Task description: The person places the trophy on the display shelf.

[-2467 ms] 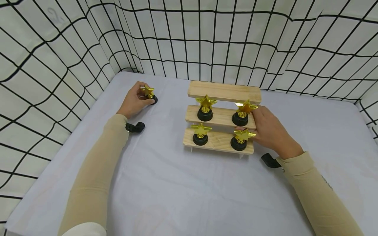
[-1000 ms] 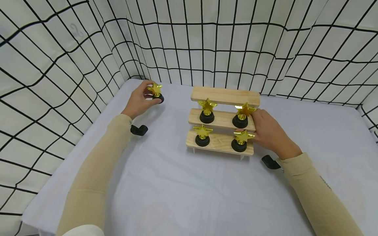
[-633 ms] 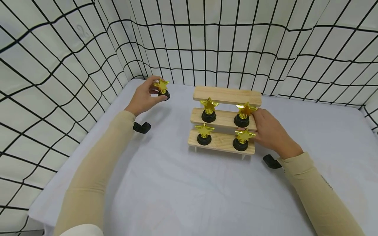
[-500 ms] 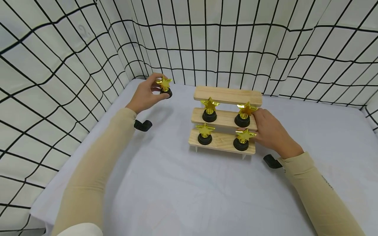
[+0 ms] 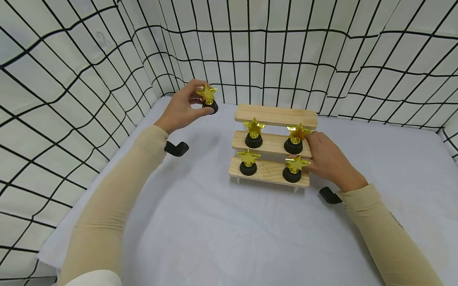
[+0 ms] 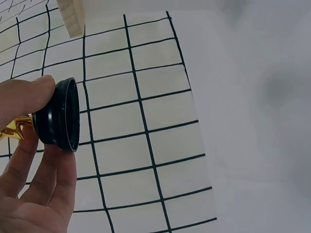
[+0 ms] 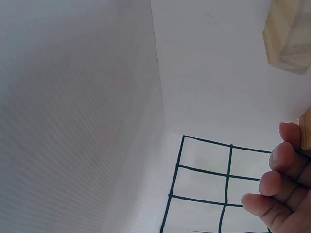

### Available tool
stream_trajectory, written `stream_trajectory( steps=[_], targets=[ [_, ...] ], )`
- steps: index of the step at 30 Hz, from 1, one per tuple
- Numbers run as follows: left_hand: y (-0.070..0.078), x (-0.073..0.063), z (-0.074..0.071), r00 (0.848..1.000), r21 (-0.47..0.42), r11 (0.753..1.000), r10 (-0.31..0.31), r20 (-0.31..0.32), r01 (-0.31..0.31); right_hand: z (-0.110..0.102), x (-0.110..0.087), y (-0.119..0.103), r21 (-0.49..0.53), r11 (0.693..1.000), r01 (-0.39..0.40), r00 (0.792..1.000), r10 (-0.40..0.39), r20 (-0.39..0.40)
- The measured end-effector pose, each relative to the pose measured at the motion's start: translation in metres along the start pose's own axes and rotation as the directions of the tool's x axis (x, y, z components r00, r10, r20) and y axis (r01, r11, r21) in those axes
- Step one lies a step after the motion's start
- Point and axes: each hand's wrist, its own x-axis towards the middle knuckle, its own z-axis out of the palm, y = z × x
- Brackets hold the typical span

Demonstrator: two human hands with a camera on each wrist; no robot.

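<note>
My left hand point(image 5: 182, 109) pinches a small gold star trophy point(image 5: 210, 105) by its round black base, raised above the table left of the shelf. In the left wrist view the hollow underside of that base point(image 6: 73, 115) shows, thumb on one side and fingers on the other. A three-tier wooden shelf point(image 5: 275, 115) stands to the right. My right hand point(image 5: 329, 161) grips its right end at the middle board, fingers partly hidden behind it. The right wrist view has the curled fingers point(image 7: 279, 167) against a board's end point(image 7: 306, 128).
Two star trophies stand on the middle board, a left one point(image 5: 253, 140) and a right one point(image 5: 293, 145). The lowest board bears another pair, left point(image 5: 248, 168) and right point(image 5: 292, 174). White cloth covers the table point(image 5: 214, 222). Black-gridded white walls point(image 5: 250, 47) enclose the back and sides.
My left hand has lifted the trophy from near the table at the left and carried it up and rightward toward the shelf. The right hand keeps its hold on the shelf.
</note>
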Motion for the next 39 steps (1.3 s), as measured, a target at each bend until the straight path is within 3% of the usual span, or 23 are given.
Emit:
stream_trajectory(
  steps=[4, 16, 31, 39],
  targets=[
    [0.012, 0.003, 0.003, 0.999, -0.031, 0.999, 0.033, 0.017, -0.033, 0.0, -0.001, 0.002, -0.003, 1.0, -0.003, 1.0, 0.003, 0.004],
    [0.038, 0.017, 0.006, 0.995, 0.016, 0.995, 0.093, 0.039, -0.094, 0.0, -0.001, 0.005, 0.0, 1.0, -0.013, 1.0, 0.013, 0.009],
    [0.068, 0.034, 0.023, 0.974, -0.094, 0.974, 0.213, 0.079, -0.205, -0.002, 0.001, 0.004, 0.02, 1.0, -0.014, 0.999, 0.013, 0.047],
    [0.08, 0.041, 0.034, 0.965, -0.117, 0.969, 0.232, 0.122, -0.218, -0.004, 0.002, 0.0, 0.026, 0.999, -0.018, 0.998, 0.017, 0.058]
  ],
)
